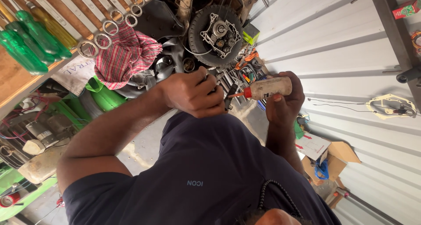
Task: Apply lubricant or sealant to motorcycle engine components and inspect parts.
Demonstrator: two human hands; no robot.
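Observation:
My left hand (pixel 191 94) is closed in a fist around a small dark part (pixel 229 101), most of which my fingers hide. My right hand (pixel 284 103) grips a small pale squeeze bottle (pixel 269 87) with a red nozzle. The bottle lies sideways, its tip pointing at my left hand and almost touching the part. Both hands hover just below a round black engine flywheel housing (pixel 216 35) with a metal plate at its centre.
A red checked cloth (pixel 126 56) lies beside the engine. Ring spanners (pixel 105 32) and green-handled screwdrivers (pixel 26 45) hang on a wooden board at the left. Loose tools (pixel 247 69) lie beside a corrugated metal wall (pixel 342 45). An open cardboard box (pixel 326 157) sits at lower right.

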